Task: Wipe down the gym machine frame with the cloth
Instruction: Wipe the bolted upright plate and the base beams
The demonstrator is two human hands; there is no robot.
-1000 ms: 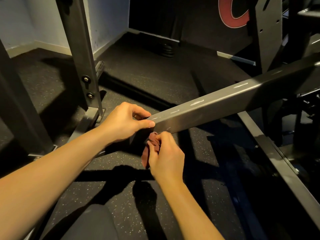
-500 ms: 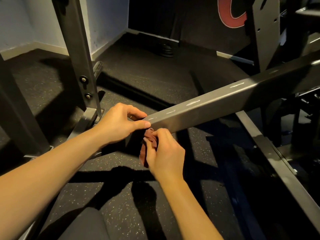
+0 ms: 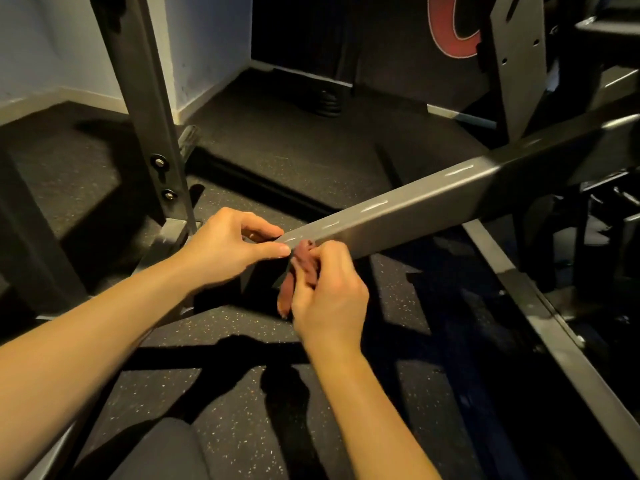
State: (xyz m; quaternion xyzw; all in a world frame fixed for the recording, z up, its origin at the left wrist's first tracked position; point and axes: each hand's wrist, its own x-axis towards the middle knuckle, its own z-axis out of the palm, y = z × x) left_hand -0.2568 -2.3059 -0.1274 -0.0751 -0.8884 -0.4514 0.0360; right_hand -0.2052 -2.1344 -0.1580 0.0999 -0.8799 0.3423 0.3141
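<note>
Your right hand (image 3: 330, 292) has nudged the cloth (image 3: 303, 254) up against the frame beam (image 3: 398, 216) — fingers pinching it — while your left hand (image 3: 228, 251) grips the beam's end.

No readable text. Only candidate: a big red curved stroke (image 3: 439, 22) on the black back wall panel (image 3: 388, 46). It looks like part of a letter or logo, cut off by the top edge and the grey steel upright (image 3: 519, 71).
</note>
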